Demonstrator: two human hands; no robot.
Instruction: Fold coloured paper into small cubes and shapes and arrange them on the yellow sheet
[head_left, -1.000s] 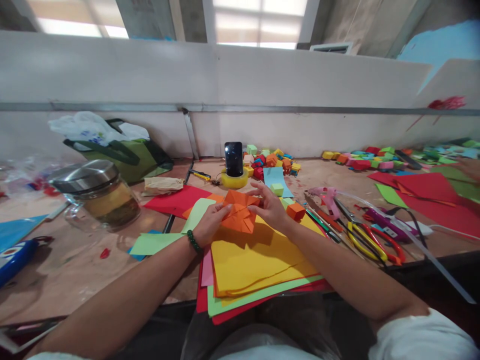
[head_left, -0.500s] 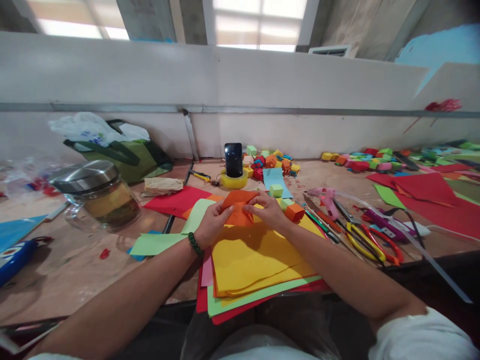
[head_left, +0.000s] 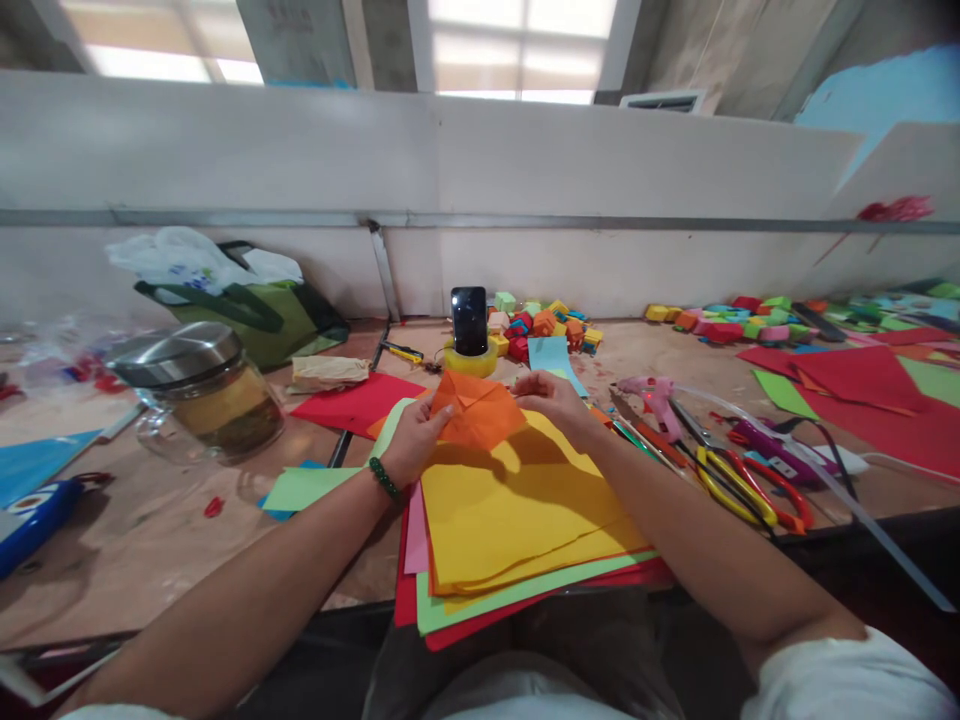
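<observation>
My left hand point(head_left: 418, 432) pinches the left side of a creased orange paper point(head_left: 480, 412), thumb on top. The paper is folded, with flaps meeting near its upper middle. At its right edge is my right hand point(head_left: 556, 402), fingers loosely bent and a little apart, seemingly off the paper. Beneath both hands lies a stack of coloured sheets with yellow paper point(head_left: 517, 510) on top. Light green paper strips point(head_left: 315, 489) lie beside my left wrist.
A glass tea jar point(head_left: 217, 400) and a green bag point(head_left: 262, 310) stand left. A phone point(head_left: 469, 320) rests on a tape roll point(head_left: 471, 360) ahead, beside small paper cubes point(head_left: 544, 323). Right are scissors point(head_left: 731, 480), a pink glue gun point(head_left: 656, 400) and a purple one point(head_left: 780, 452).
The orange paper has been spread flatter and shows more of its surface. My right hand has moved right, away from the paper's middle, while my left hand keeps its hold.
</observation>
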